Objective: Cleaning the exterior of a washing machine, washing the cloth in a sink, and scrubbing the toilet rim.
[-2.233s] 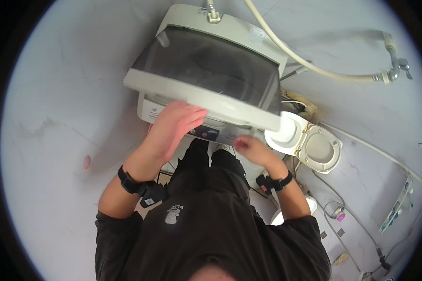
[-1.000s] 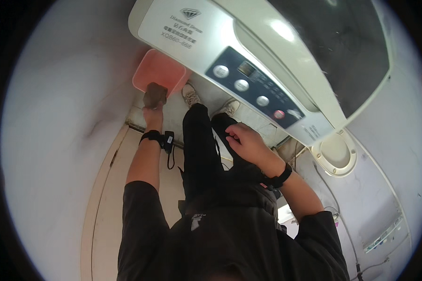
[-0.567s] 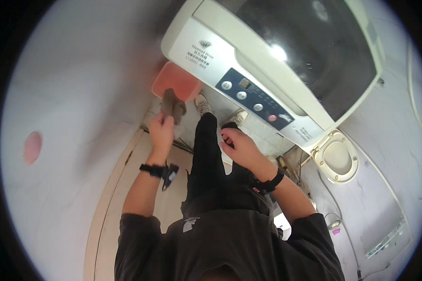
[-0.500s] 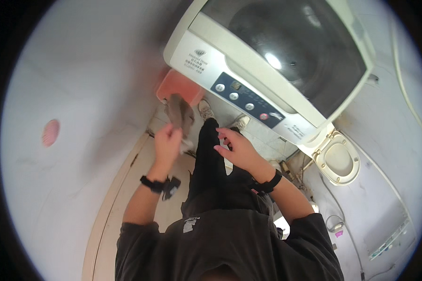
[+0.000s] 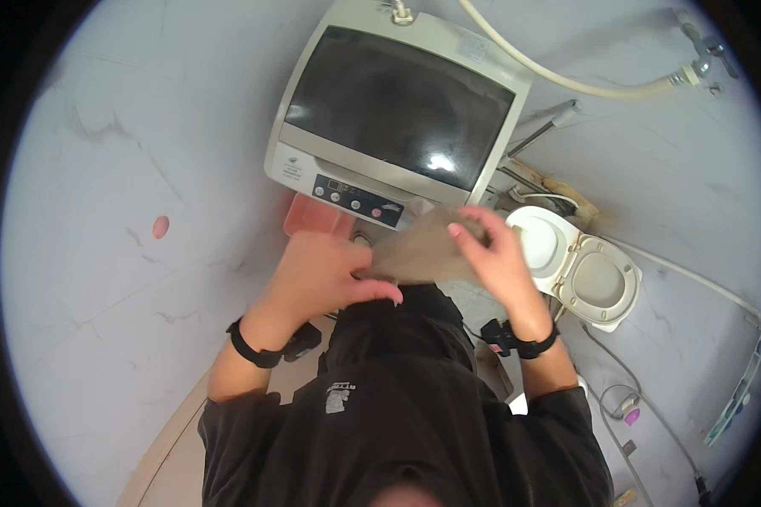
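Observation:
A thin brown-grey cloth (image 5: pixel 427 247) is spread between my two hands in front of my waist. At its left end my left hand (image 5: pixel 323 269) is closed on it, fingers curled and thumb stretched out to the right. My right hand (image 5: pixel 497 253) pinches the other end between thumb and fingers. What kind of cloth it is cannot be made out. Just beyond it stands a white top-loading washing machine (image 5: pixel 389 193), its dark lid down. The cloth overlaps the machine's front right corner in view and hides part of the floor.
A pink plastic basin (image 5: pixel 317 217) is on the floor by the machine's front left. To the right is a toilet (image 5: pixel 613 315) with its lid raised. A pale hose (image 5: pixel 566 83) runs from the machine to a wall tap (image 5: pixel 703 66). A wall rises close on my left.
The cloth hung from my left hand alone, low on the left. Now it is raised and stretched across, with my right hand holding it too. The view has shifted, showing more of the washing machine.

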A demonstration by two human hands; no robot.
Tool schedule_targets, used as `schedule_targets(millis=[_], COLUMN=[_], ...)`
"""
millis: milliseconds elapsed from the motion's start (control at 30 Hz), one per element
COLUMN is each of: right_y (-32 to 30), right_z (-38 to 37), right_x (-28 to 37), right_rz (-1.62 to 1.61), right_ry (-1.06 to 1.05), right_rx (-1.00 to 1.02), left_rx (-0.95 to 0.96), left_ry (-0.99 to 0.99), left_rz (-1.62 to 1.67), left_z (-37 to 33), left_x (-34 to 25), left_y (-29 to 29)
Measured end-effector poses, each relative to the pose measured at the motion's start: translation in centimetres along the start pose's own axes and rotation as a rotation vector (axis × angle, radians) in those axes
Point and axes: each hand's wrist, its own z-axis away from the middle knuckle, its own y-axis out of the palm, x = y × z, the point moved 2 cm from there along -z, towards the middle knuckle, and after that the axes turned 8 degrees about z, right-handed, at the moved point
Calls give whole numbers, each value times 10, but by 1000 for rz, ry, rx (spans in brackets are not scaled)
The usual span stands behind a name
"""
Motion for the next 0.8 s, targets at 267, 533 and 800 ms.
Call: schedule_targets(millis=[267, 533, 800], right_y=[14, 141, 209], right_z=[-81, -181, -194], right_x=[-10, -6, 11], right_rz=[531, 744, 887], right_ry=[-291, -19, -579], right_rx=[-476, -687, -244], left_rx=[-337, -573, -601], left_ry=[-332, -270, -194], left_rz=[196, -355, 22], left_z=[-71, -84, -83], left_x=[96, 274, 334], left_y=[22, 42, 39])
